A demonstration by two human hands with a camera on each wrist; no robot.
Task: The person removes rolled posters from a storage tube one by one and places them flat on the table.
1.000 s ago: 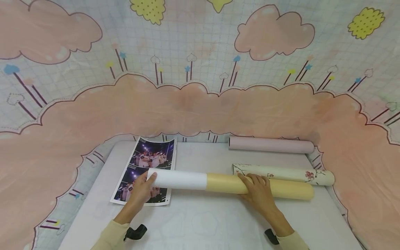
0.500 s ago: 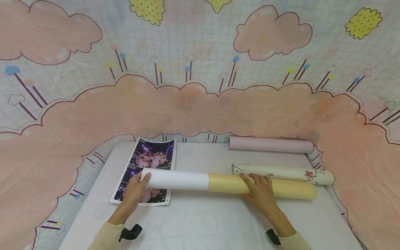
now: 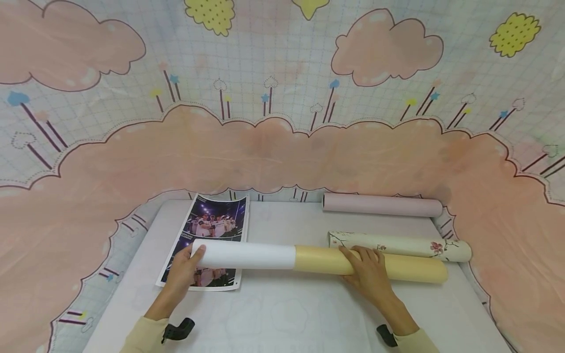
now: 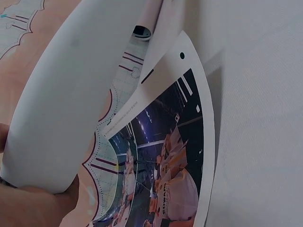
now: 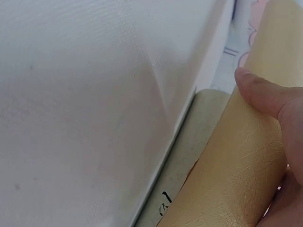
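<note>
A white surface (image 3: 282, 314) carries a printed photo sheet (image 3: 216, 220) on the left. To the right, a pale pink roll (image 3: 381, 205) lies along the far edge; a cream floral roll (image 3: 412, 245) lies nearer, both reaching the right edge.

A plain, pale beige fabric left sleeve (image 3: 145, 336) and a matching right sleeve (image 3: 417, 341) are showing.
Both are ending on the forearms, leaving the left hand (image 3: 182, 269) and right hand (image 3: 368, 267) bare; a black, curved, hook-shaped piece (image 3: 180, 329) is jutting beside the left edge, a black, blunt, straighter piece (image 3: 386, 336) beside the right.
</note>
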